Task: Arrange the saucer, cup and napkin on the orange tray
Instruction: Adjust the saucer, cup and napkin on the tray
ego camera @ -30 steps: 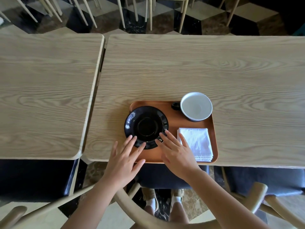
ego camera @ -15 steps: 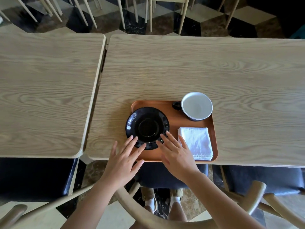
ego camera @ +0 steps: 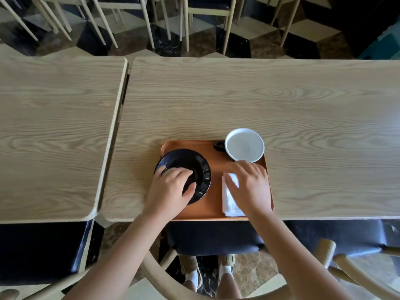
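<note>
The orange tray (ego camera: 214, 169) lies at the near edge of the right-hand table. A black saucer (ego camera: 194, 163) sits on the tray's left part, its left rim over the tray edge. My left hand (ego camera: 171, 189) rests on the saucer with fingers curled over its near left rim and thumb on its top. A black cup with a white inside (ego camera: 244, 145) stands at the tray's far right corner, handle to the left. A folded white napkin (ego camera: 229, 198) lies on the tray's near right part. My right hand (ego camera: 249, 185) is spread flat over the napkin, fingertips just short of the cup.
Two light wooden tables (ego camera: 281, 100) stand side by side with a narrow gap (ego camera: 124, 94) between them. Chair legs (ego camera: 151, 22) stand beyond the far edge on a chequered floor. A curved wooden chair back (ego camera: 164, 278) and dark seats are below the near edge.
My left hand moved forward onto the saucer and took hold of its rim. My right hand shifted right from the saucer's edge to lie over the napkin. The saucer, cup and napkin kept their places.
</note>
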